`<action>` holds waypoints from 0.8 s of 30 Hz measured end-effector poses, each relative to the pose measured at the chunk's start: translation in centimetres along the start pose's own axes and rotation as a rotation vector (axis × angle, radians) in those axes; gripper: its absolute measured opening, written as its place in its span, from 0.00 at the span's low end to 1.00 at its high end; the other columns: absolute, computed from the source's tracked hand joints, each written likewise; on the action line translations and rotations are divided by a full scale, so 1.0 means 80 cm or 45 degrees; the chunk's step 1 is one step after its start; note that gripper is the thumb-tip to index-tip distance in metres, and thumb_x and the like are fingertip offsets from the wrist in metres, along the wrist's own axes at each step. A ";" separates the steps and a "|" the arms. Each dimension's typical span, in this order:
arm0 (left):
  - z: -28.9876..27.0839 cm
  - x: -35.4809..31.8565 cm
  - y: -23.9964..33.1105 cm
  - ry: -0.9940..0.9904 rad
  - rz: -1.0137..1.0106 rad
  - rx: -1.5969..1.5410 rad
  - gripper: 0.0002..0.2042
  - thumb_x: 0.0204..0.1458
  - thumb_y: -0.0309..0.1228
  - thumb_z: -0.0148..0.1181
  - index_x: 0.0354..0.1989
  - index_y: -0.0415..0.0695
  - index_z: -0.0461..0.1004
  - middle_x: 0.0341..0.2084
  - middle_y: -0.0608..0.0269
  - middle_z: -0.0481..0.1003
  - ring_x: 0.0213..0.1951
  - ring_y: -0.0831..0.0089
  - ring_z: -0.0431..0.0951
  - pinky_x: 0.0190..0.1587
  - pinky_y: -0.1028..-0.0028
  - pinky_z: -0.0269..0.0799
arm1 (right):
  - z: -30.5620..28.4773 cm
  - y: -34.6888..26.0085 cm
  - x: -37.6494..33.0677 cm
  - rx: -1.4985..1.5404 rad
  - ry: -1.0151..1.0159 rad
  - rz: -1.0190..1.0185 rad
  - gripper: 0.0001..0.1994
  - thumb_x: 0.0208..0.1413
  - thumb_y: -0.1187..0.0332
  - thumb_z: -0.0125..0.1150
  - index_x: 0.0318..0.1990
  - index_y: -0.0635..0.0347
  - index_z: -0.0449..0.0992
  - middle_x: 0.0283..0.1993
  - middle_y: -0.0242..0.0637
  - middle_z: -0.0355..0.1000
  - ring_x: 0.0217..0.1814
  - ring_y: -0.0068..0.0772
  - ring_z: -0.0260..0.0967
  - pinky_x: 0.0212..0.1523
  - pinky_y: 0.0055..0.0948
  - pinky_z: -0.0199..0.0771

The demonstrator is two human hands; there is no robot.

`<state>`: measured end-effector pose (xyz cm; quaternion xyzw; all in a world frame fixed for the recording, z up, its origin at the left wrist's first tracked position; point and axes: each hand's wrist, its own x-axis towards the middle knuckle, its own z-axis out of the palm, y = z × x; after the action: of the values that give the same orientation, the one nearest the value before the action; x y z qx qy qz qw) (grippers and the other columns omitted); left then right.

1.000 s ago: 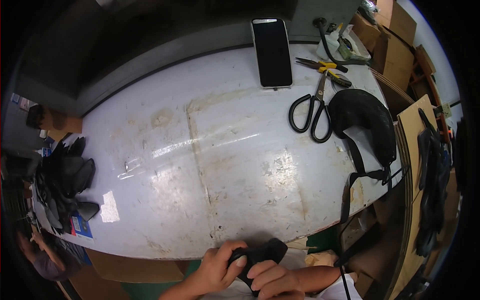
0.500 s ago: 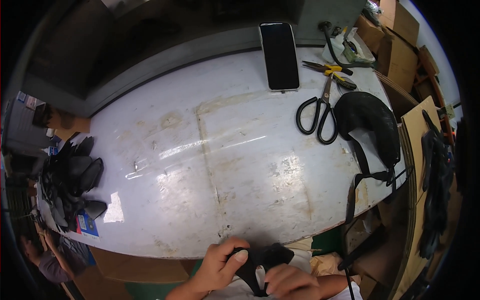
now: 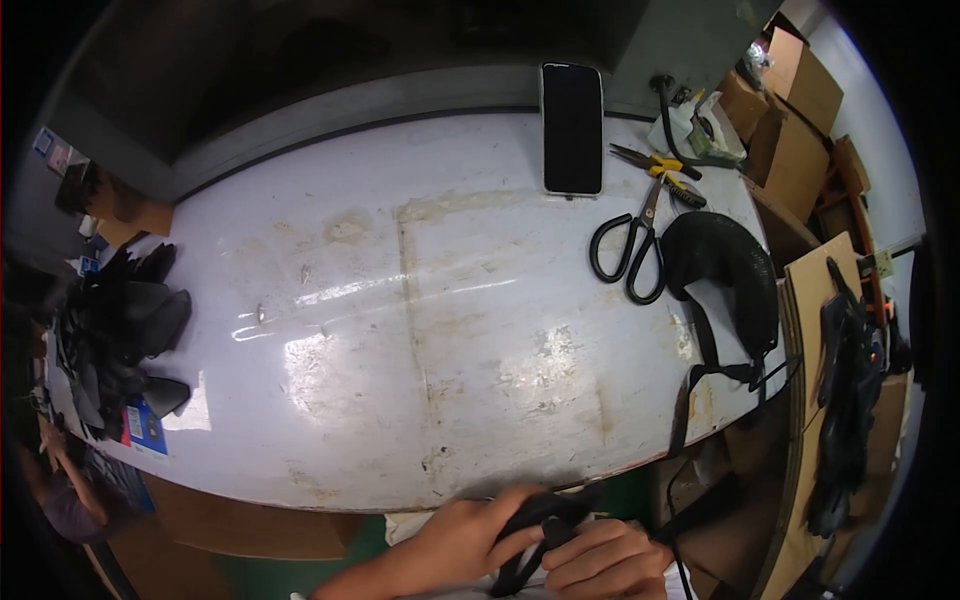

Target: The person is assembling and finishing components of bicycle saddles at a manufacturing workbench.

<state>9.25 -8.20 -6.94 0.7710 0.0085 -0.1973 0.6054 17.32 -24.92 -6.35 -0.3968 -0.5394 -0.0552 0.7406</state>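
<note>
- your phone (image 3: 572,127) lies face up at the table's (image 3: 400,330) far edge
- black scissors (image 3: 630,250) sit beside yellow-handled pliers (image 3: 660,170)
- dark pieces (image 3: 125,330) are piled on your left

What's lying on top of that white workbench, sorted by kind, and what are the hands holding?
Phone: 1
Scissors: 1
Pliers: 1
Black curved padded piece with straps: 1
Pile of black pieces at the left edge: 1 pile, pieces too tangled to count
Black strap piece held by left hand and right hand: 1
Total: 6
</note>
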 end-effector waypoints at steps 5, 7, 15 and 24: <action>0.014 -0.005 -0.021 0.162 0.201 0.450 0.17 0.59 0.37 0.64 0.34 0.36 0.67 0.11 0.53 0.71 0.14 0.51 0.75 0.19 0.60 0.71 | 0.005 0.016 0.002 0.031 0.071 0.015 0.16 0.58 0.66 0.70 0.40 0.66 0.68 0.25 0.40 0.71 0.22 0.39 0.74 0.24 0.39 0.79; 0.011 -0.007 -0.017 0.170 0.194 0.421 0.17 0.59 0.37 0.64 0.34 0.36 0.67 0.11 0.53 0.71 0.14 0.51 0.75 0.19 0.61 0.71 | 0.013 0.013 0.004 0.004 0.140 0.104 0.15 0.58 0.67 0.69 0.40 0.66 0.68 0.25 0.41 0.71 0.22 0.39 0.74 0.25 0.39 0.79; 0.009 -0.006 -0.025 0.218 0.370 0.184 0.15 0.59 0.36 0.66 0.35 0.34 0.72 0.11 0.56 0.71 0.14 0.56 0.75 0.18 0.65 0.70 | -0.010 0.000 0.058 -0.069 -0.377 0.518 0.09 0.54 0.77 0.66 0.33 0.64 0.69 0.23 0.39 0.69 0.21 0.38 0.70 0.25 0.39 0.76; -0.002 -0.008 -0.049 0.040 0.507 -0.089 0.13 0.58 0.36 0.67 0.40 0.38 0.74 0.13 0.53 0.71 0.16 0.54 0.75 0.20 0.61 0.70 | 0.013 -0.004 0.041 -0.165 -0.277 0.452 0.07 0.52 0.78 0.66 0.31 0.66 0.71 0.21 0.39 0.70 0.20 0.39 0.71 0.22 0.37 0.74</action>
<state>7.72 -6.89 -10.38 0.7388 -0.1278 -0.0612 0.6588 17.71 -23.30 -3.30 -0.5360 -0.5332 0.0846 0.6491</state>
